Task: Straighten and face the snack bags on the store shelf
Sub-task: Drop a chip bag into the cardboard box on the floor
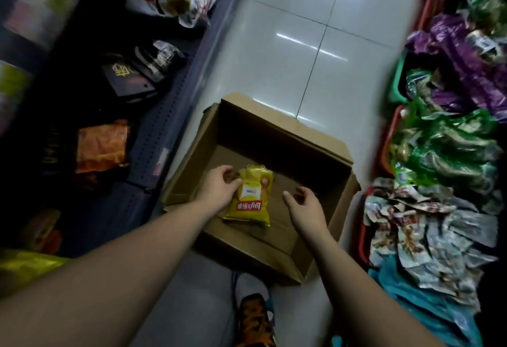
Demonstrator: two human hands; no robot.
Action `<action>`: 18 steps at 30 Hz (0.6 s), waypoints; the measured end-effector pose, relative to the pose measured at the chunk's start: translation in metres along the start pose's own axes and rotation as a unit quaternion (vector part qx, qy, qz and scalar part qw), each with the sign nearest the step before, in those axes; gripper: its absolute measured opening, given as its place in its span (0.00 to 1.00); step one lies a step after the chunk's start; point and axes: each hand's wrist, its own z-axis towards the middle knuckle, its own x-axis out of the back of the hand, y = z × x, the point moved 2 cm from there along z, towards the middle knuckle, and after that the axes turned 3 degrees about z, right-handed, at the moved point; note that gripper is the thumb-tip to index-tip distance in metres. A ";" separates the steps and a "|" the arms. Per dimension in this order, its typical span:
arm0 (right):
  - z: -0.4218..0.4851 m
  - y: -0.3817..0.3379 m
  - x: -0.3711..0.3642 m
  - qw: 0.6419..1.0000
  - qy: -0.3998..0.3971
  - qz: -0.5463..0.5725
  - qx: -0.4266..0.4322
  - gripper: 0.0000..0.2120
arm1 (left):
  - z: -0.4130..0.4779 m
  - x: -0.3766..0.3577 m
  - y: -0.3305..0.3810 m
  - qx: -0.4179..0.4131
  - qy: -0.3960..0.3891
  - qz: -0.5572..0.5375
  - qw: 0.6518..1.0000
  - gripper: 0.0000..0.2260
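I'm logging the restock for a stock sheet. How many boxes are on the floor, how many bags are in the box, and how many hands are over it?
box: 1
yellow bag in it: 1
hands: 2 (left hand grips the bag; right hand holds nothing)
Total: 4

The yellow snack bag [251,201] inside the cardboard box [323,138] bears a red band of pale lettering, upside down to the camera and too blurred to read. Left of the box, a black package [124,77] shows a gold emblem, equally illegible.
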 end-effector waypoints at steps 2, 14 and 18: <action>-0.025 -0.019 0.013 0.998 0.004 -0.051 0.034 0.28 | -0.024 0.027 0.012 -0.029 0.028 0.056 0.998 0.21; -0.328 -0.203 0.130 0.956 -0.004 -0.187 0.226 0.22 | -0.331 0.267 0.153 -0.109 0.072 0.154 0.979 0.19; -0.469 -0.284 0.165 0.933 -0.007 -0.175 0.314 0.17 | -0.480 0.357 0.198 -0.125 0.143 0.096 0.977 0.21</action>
